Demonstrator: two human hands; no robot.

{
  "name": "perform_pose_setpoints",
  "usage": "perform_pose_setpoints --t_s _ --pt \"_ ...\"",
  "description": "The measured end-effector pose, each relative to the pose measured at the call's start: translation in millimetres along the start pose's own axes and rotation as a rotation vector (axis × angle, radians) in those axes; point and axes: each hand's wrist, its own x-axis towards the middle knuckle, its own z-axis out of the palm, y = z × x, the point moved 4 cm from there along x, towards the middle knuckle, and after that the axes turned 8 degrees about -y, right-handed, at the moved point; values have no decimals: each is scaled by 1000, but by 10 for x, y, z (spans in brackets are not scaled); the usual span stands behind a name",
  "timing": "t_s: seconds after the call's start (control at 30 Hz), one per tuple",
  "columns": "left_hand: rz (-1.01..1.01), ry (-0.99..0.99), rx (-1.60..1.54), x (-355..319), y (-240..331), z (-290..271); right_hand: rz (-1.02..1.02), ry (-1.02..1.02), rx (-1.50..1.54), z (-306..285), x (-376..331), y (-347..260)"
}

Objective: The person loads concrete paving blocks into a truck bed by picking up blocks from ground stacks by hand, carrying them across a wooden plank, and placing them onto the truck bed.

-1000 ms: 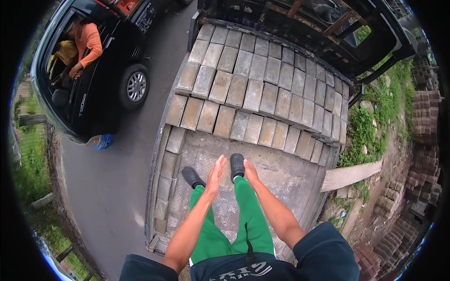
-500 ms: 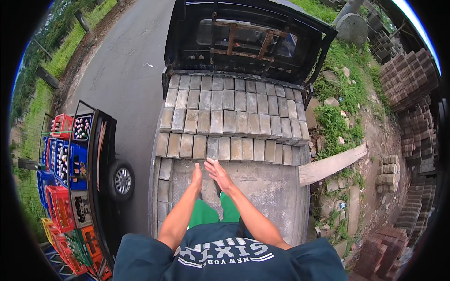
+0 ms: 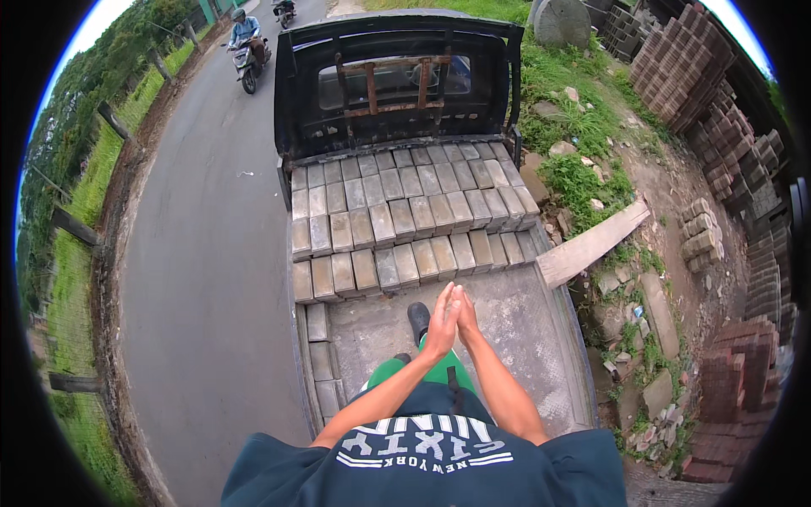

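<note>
My left hand (image 3: pixel 443 323) and my right hand (image 3: pixel 465 314) meet palm to palm over the truck bed (image 3: pixel 515 321), fingers stretched out and pointing forward. Nothing shows between them, though the palms themselves are hidden. Just ahead of my fingertips lie the grey-brown paving blocks (image 3: pixel 405 264), laid in tight rows that step up toward the cab. Neither hand touches them. A short line of the same blocks (image 3: pixel 321 361) runs along the bed's left side. My dark shoe (image 3: pixel 418 319) rests on the bed beside my left hand.
The black truck cab (image 3: pixel 397 84) closes off the far end. A wooden plank (image 3: pixel 596 242) slopes off the right side. Stacks of reddish blocks (image 3: pixel 683 63) stand on the ground at the right. On the road at left, a person rides a motorcycle (image 3: pixel 248 63); another motorcycle (image 3: pixel 285 13) is beyond.
My hands have come together from slightly apart. The view has shifted, and my hands now appear farther right. The vehicle loaded with bottle crates has left view; two motorcycles have appeared on the road.
</note>
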Motion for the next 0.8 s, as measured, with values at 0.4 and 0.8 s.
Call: perform_pose_setpoints --t_s 0.4,0.8 --pt "-86 -282 628 -698 -765 981 -241 1 682 -246 -2187 -422" --pt "-483 -849 -21 -855 -457 3363 -312 662 442 -2514 -2478 250"
